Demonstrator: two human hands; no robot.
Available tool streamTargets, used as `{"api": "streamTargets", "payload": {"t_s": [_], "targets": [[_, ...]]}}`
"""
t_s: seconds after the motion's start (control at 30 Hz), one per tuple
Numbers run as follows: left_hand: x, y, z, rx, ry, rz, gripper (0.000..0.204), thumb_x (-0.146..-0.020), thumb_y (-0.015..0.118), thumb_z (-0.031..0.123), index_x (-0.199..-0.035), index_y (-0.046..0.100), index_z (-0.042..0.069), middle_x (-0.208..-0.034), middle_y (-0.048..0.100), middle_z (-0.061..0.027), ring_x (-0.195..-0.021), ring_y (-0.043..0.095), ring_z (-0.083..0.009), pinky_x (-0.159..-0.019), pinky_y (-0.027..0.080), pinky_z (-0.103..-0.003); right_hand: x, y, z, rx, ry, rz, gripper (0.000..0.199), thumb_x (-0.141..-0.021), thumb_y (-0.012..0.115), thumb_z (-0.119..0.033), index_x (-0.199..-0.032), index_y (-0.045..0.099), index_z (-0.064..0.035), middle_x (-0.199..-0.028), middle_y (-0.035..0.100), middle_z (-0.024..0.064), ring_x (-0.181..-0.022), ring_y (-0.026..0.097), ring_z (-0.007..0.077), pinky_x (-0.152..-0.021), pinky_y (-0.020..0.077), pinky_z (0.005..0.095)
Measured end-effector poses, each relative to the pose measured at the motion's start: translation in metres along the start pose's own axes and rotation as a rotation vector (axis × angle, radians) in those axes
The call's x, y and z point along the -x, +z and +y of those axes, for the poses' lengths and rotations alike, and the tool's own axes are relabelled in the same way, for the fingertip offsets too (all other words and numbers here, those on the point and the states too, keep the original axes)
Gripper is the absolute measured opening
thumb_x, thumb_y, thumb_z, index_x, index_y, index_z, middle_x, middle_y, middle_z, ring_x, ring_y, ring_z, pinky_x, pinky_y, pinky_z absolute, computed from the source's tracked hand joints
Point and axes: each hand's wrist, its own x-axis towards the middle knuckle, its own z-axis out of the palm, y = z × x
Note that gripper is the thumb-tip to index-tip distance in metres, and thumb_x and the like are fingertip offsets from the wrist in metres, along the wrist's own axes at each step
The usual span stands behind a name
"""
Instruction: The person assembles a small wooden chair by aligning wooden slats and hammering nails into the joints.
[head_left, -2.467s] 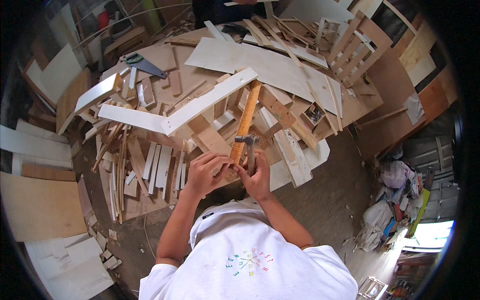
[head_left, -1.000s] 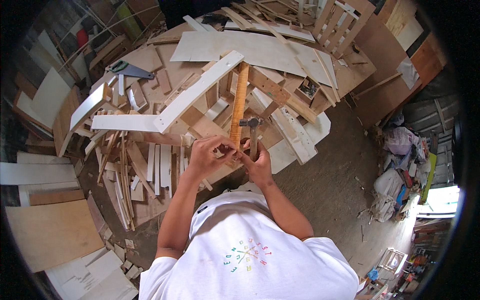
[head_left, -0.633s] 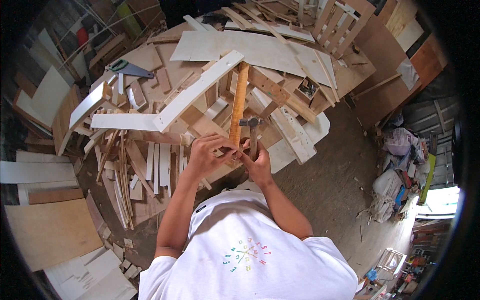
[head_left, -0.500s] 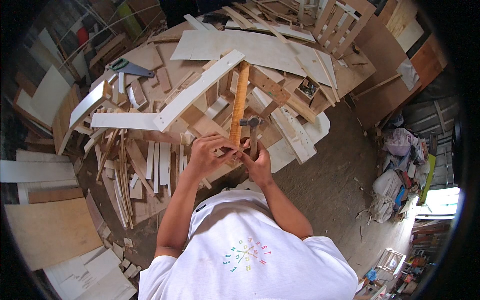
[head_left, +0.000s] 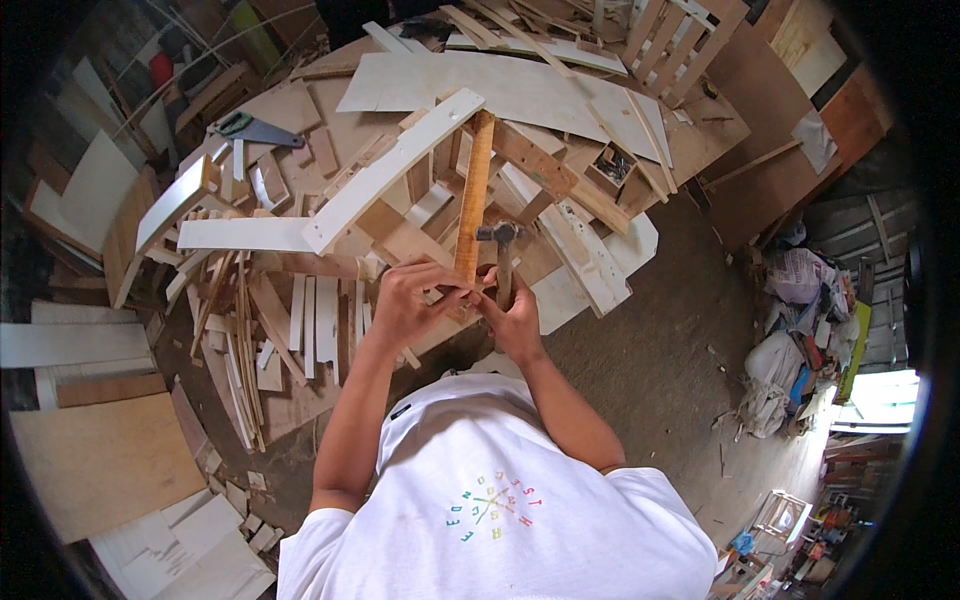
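Observation:
My right hand (head_left: 514, 326) is closed round the handle of a hammer (head_left: 504, 262), its dark metal head pointing away from me. Close beside it, my left hand (head_left: 408, 300) has its fingertips pinched together, nearly meeting the right fingertips. Whatever is between them is too small to make out. Just beyond the fingers runs a yellowish-brown wooden strip (head_left: 475, 195), its near end by my hands. The far end of this strip meets a long white board (head_left: 395, 172) that slants across the wood pile.
A handsaw (head_left: 262, 131) lies at the far left of the cluttered worktable. Toward the right stands a small box of metal bits (head_left: 611, 166). A large pale panel (head_left: 480, 88) lies behind the frame pieces. Bags and scraps (head_left: 778, 385) are heaped on the right.
The view has shifted slightly. Both hands stay close together at the strip's near end, with the hammer still in my right hand and only small finger movements.

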Motion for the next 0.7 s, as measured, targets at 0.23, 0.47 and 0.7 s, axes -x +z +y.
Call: {"api": "streamTargets", "payload": {"t_s": [0.23,0.47,0.7], "targets": [[0.000,-0.001,-0.001,0.002,0.005,-0.016,0.017,-0.078,0.085,0.001,-0.092,0.082,0.009,-0.091,0.080,-0.0033,-0.085,0.072,-0.0197,-0.077,0.058,-0.033,-0.003,-0.003,0.012,0.017,-0.029,0.014,0.038,-0.089,0.086,-0.026,-0.108,0.058,-0.0086,-0.104,0.063,0.0029,-0.094,0.061,0.0120,-0.084,0.0530,0.0312],[-0.001,-0.004,-0.001,-0.067,0.061,-0.059,0.021,-0.075,0.088,0.004,-0.094,0.084,0.011,-0.095,0.080,-0.0030,-0.090,0.072,-0.0195,-0.080,0.058,-0.033,-0.002,-0.001,0.001,0.021,0.006,0.014,0.038,-0.089,0.086,-0.026,-0.108,0.058,-0.0078,-0.104,0.064,0.0039,-0.092,0.062,0.0116,-0.083,0.0536,0.0304],[-0.004,-0.005,0.001,-0.051,0.058,-0.104,0.024,-0.074,0.087,0.002,-0.095,0.084,0.012,-0.094,0.080,-0.0032,-0.091,0.073,-0.0202,-0.083,0.058,-0.034,-0.002,0.000,0.004,0.001,-0.016,0.000,0.038,-0.089,0.086,-0.024,-0.110,0.058,-0.0080,-0.105,0.065,0.0040,-0.093,0.062,0.0114,-0.084,0.0540,0.0300]]}}
